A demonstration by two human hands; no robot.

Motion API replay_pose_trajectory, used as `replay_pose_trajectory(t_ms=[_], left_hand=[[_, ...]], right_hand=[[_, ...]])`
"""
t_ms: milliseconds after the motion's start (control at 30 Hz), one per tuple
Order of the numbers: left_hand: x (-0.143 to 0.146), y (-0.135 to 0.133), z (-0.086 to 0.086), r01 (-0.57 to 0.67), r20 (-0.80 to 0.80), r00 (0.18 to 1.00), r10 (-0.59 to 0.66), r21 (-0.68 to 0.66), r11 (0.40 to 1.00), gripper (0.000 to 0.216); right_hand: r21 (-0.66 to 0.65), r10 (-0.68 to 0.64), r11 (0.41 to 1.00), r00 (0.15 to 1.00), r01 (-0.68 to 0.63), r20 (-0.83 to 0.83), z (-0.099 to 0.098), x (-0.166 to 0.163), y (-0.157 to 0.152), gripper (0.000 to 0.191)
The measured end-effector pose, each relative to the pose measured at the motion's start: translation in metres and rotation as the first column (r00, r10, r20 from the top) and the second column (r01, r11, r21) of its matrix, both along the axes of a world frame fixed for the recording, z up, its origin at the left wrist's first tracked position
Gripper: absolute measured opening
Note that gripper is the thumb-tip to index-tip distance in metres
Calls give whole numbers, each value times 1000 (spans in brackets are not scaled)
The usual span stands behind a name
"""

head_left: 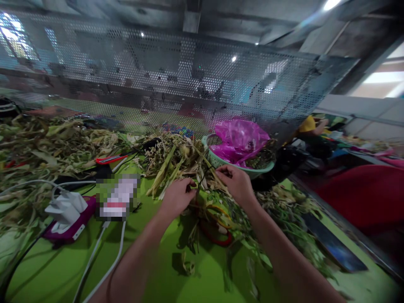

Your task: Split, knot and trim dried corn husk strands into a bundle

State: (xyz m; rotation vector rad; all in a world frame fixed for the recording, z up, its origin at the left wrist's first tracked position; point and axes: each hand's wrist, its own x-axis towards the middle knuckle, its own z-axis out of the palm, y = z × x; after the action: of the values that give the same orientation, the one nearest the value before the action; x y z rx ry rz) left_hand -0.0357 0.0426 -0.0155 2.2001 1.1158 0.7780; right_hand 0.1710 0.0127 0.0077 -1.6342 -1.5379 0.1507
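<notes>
My left hand (178,195) is closed in a pinch on a thin dark strand (202,177), which runs up towards my right hand. With fingertips pressed together, my right hand (235,183) grips the other end of the strand, beside a pale dry stalk; exactly where its fingers meet the strand is hard to see. Dried leaves and stems (172,158) lie heaped just beyond both hands. Below and between them are scissors with red and yellow handles (217,240), partly covered by green stems (240,229).
A mint-green basket (261,169) holds a pink plastic bag (241,141). To the left are a purple power strip (67,237) with white plugs and cables, a phone (118,195), and a red cutter (112,159). A perforated metal screen (176,75) stands behind the green table (151,269).
</notes>
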Motion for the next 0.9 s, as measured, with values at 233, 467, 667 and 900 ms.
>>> replay_pose_trajectory(t_ms=[233, 467, 667, 900], left_hand=[[4, 0, -4, -16, 23, 1000, 17, -57, 998, 22], [11, 0, -17, -9, 107, 994, 23, -135, 991, 14], [12, 3, -22, -3, 136, 990, 26, -173, 985, 25], [15, 3, -22, 98, 136, 988, -80, -131, 987, 20]], right_hand=[[-64, 152, 983, 952, -175, -264, -1, -25, -3, 24], [-94, 209, 967, 947, -237, -245, 3, -27, -7, 28], [-38, 203, 973, 928, -226, -313, 9, -23, -7, 28], [9, 221, 972, 905, -234, -363, 14, -27, -10, 33]])
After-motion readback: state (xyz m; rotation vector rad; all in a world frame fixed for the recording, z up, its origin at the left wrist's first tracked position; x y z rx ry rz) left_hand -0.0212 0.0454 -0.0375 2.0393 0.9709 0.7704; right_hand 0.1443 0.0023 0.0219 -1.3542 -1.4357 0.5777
